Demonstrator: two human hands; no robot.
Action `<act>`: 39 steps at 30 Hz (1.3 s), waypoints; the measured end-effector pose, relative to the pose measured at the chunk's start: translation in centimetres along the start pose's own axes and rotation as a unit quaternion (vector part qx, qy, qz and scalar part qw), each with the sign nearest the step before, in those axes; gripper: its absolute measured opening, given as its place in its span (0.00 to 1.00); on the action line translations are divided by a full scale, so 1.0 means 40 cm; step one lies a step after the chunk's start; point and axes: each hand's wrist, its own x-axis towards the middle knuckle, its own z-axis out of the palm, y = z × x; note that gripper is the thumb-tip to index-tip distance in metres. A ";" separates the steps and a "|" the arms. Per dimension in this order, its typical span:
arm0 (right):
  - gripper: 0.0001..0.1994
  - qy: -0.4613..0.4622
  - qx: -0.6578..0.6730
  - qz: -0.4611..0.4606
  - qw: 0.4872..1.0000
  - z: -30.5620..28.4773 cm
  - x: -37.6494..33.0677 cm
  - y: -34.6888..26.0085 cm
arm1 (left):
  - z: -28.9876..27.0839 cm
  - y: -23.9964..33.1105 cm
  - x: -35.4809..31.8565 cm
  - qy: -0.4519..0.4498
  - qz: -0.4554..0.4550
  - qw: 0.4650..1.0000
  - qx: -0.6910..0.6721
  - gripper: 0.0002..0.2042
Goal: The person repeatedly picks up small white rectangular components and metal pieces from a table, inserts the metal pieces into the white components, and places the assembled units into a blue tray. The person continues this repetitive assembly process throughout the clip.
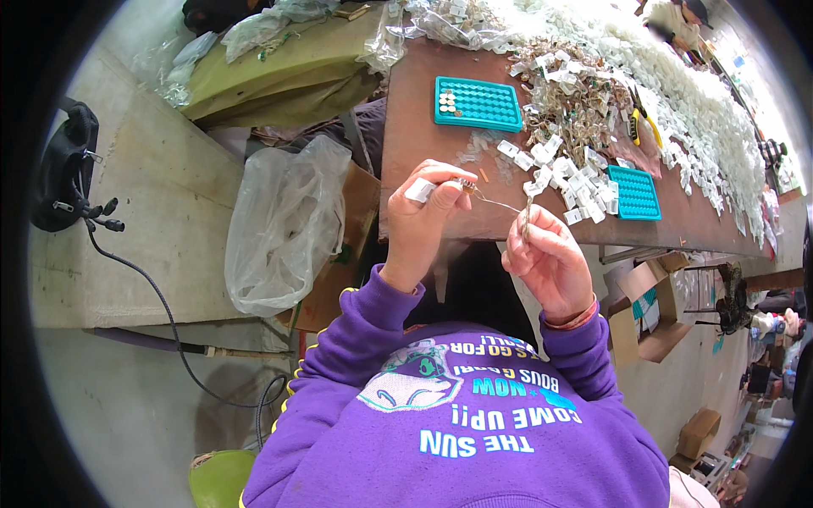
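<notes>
Wire (500, 204) spans the fingers (444, 199); a teal tray (489, 106) holds yellowish discs (449, 102).

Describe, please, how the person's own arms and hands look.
The left sleeve and right sleeve are long and purple with snug cuffs; yellow trim edges the left one. The left hand and right hand wear no gloves; a thin reddish band shows at the right wrist.

The left hand (422, 212) partly hides a small part (465, 184) — too tiny to identify. Fingers of the right hand (550, 258) cover one end of a thin strip (528, 215). The lower edge cuts off a green seat (222, 481) — and an upper-right person (680, 28) is blurred.
</notes>
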 end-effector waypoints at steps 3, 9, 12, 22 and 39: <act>0.07 -0.014 -0.073 -0.022 0.997 0.018 -0.003 -0.007 | 0.002 0.009 0.002 -0.019 0.009 1.000 0.011 0.14; 0.12 0.061 -0.355 -0.089 0.929 0.053 0.011 -0.038 | 0.012 0.021 0.002 -0.083 0.052 0.984 0.149 0.10; 0.10 0.035 -0.469 -0.003 0.883 0.051 0.012 -0.049 | 0.020 0.021 -0.002 -0.095 0.087 0.972 0.198 0.09; 0.08 -0.008 -0.245 0.155 0.957 0.027 0.025 -0.092 | 0.014 0.035 -0.002 -0.134 0.015 0.980 0.150 0.12; 0.10 0.067 -0.708 -0.382 0.590 0.063 0.018 0.004 | 0.070 0.036 -0.041 -0.019 -0.029 0.987 0.158 0.05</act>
